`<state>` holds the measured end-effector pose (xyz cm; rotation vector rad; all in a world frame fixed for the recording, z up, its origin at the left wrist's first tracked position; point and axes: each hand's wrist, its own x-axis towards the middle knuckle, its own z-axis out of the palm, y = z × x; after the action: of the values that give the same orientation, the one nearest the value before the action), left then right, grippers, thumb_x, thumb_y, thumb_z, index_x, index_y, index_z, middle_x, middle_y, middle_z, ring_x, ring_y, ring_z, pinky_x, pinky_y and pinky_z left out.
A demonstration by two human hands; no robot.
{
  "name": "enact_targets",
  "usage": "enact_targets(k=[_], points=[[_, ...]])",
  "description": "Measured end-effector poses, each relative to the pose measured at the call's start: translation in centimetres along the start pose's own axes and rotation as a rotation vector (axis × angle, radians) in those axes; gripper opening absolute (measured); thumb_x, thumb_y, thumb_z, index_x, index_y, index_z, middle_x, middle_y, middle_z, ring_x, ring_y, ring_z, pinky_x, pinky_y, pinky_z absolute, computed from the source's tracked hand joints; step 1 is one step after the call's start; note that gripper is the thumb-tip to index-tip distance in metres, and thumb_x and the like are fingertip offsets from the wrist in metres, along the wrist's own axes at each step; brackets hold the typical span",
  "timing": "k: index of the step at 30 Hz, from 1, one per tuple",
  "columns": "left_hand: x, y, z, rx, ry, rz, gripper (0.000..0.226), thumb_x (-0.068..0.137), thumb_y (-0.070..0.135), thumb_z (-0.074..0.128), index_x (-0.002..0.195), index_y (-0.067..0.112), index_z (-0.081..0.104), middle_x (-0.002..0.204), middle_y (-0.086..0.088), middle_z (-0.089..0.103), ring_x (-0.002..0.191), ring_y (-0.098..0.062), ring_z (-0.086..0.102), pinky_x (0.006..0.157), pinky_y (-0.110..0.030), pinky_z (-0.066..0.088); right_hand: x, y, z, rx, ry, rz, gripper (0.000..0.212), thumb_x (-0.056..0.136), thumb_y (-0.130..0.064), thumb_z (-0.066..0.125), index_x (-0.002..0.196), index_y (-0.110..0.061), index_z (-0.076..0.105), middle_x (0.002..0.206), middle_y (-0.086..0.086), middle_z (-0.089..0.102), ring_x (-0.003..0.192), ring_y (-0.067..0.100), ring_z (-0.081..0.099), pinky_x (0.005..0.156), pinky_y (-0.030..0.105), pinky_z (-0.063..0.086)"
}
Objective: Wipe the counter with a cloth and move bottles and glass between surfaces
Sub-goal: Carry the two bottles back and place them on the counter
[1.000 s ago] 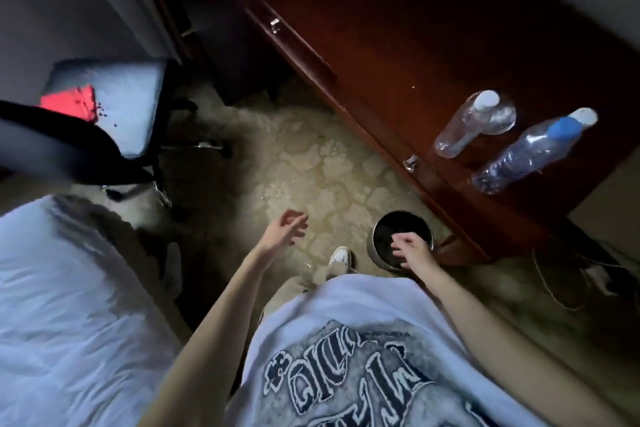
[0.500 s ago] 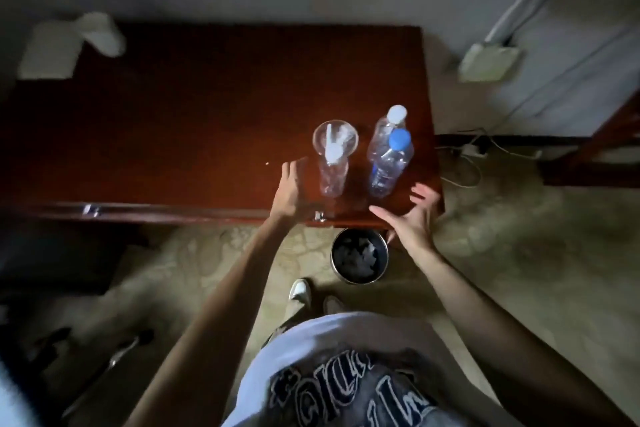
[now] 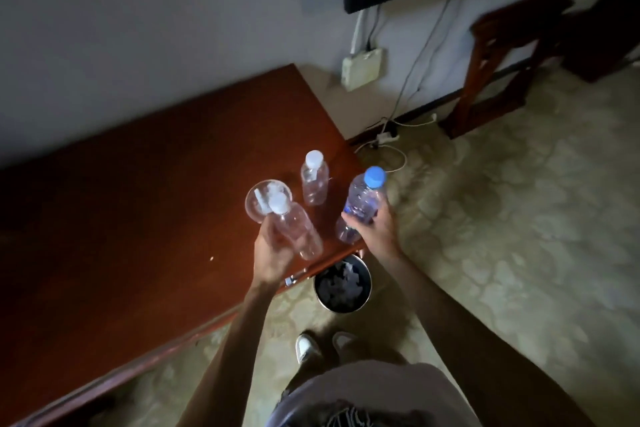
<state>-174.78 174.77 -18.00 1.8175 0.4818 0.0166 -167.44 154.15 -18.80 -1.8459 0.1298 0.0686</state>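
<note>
Gripping now where half a second before both hands hovered open: left hand (image 3: 275,255) had closed round the clear white-capped bottle (image 3: 296,229), tilted beside the glass (image 3: 268,200); right hand (image 3: 375,230) round the blue-capped bottle (image 3: 362,204) at the worktop (image 3: 138,218) corner. Second clear bottle (image 3: 314,178) stood untouched behind (no cloth in view). I judged clearing had begun; wiping comes after.

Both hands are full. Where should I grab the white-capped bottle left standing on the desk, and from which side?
Grip the white-capped bottle around its straight mid-body, coming from the front right. It stands upright, the glass crowds its left, and the wall lies behind. A cap-only grip would likely let it swing.
</note>
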Motion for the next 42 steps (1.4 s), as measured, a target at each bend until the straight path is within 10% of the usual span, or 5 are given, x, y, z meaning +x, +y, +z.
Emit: enact_targets(k=[5, 18, 29, 35, 42], points=[[1.1, 4.5, 5.4, -0.148, -0.283, 0.023, 0.063, 0.068, 0.034, 0.088, 0.124, 0.023, 0.061, 0.119, -0.001, 0.071, 0.109, -0.018, 0.069, 0.097, -0.045, 0.055, -2.0, 1.5, -7.3, 0.244, 0.175, 0.175, 0.042, 0.075, 0.01, 0.069, 0.112, 0.0, 0.053, 0.084, -0.003, 0.069, 0.07, 0.006, 0.067, 0.062, 0.026, 0.053], [2.4, 15.0, 37.5, 0.008, -0.818, 0.087, 0.072, 0.061, 0.057, 0.084, 0.124, 0.034, 0.058, 0.119, 0.01, 0.067, 0.108, -0.012, 0.067, 0.087, -0.037, 0.06, -0.8, 8.7, -33.1, 0.35, 0.753, 0.347, 0.053, 0.078, -0.01, 0.077, 0.122, -0.012, 0.047, 0.109, 0.004, 0.065, 0.095, 0.011, 0.068, 0.084, 0.032, 0.056], [4.2, 27.8, 66.3, 0.065, -0.911, 0.156, 0.067, 0.061, 0.055, 0.085, 0.12, 0.034, 0.061, 0.119, 0.005, 0.068, 0.109, -0.016, 0.067, 0.091, -0.047, 0.057, 12.0, 11.7, -60.1, 0.349, 0.822, 0.286, 0.053, 0.077, -0.016, 0.078, 0.122, -0.016, 0.049, 0.111, 0.002, 0.066, 0.099, 0.012, 0.067, 0.083, 0.027, 0.055], [9.8, 32.5, 78.7, 0.08, -0.883, 0.219, 0.057, 0.064, 0.048, 0.085, 0.113, 0.055, 0.056, 0.118, 0.005, 0.068, 0.105, -0.009, 0.067, 0.082, -0.03, 0.059, 20.3, 15.0, -67.8, 0.424, 0.863, 0.306, 0.054, 0.078, -0.015, 0.076, 0.125, -0.017, 0.047, 0.115, 0.002, 0.063, 0.098, 0.009, 0.067, 0.073, 0.018, 0.056], [19.3, 39.4, 96.3, 0.166, -0.961, 0.191, 0.064, 0.074, 0.036, 0.082, 0.131, 0.026, 0.055, 0.119, 0.003, 0.067, 0.109, -0.013, 0.065, 0.07, -0.009, 0.053, 33.1, 16.9, -81.4, 0.398, 0.972, 0.393, 0.052, 0.077, -0.018, 0.078, 0.121, -0.022, 0.05, 0.111, -0.003, 0.063, 0.097, 0.008, 0.066, 0.066, 0.015, 0.054]])
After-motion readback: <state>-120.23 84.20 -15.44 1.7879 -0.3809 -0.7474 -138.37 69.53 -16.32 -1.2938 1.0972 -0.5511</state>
